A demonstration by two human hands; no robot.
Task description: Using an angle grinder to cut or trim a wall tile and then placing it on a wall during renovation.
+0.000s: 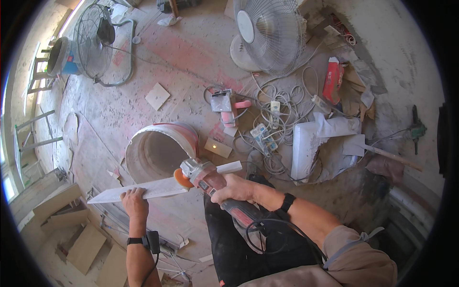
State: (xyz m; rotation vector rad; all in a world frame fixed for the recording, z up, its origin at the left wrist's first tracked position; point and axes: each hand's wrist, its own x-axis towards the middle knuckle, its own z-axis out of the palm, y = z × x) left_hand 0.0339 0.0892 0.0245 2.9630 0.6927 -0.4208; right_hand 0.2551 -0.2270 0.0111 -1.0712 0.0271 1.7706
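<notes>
My right hand [233, 188] is closed around the red and grey body of an angle grinder [210, 181]. An orange disc [182, 178] sits on the grinder's head, right at the edge of a long pale strip of tile [160, 188]. My left hand [135, 202] grips that strip near its left end, fingers over the top edge. The strip lies across the near side of a large round bucket [162, 150], and its right end shows beyond the grinder. A black cable loops from the grinder's rear over my right forearm.
Two fans [270, 36] stand at the far side. Tangled cables with power strips [264, 137] lie right of the bucket, near a pink-handled tool [228, 107]. A torn white bag [306, 148] is at the right. Tile pieces [86, 248] lie lower left, beside a ladder [36, 131].
</notes>
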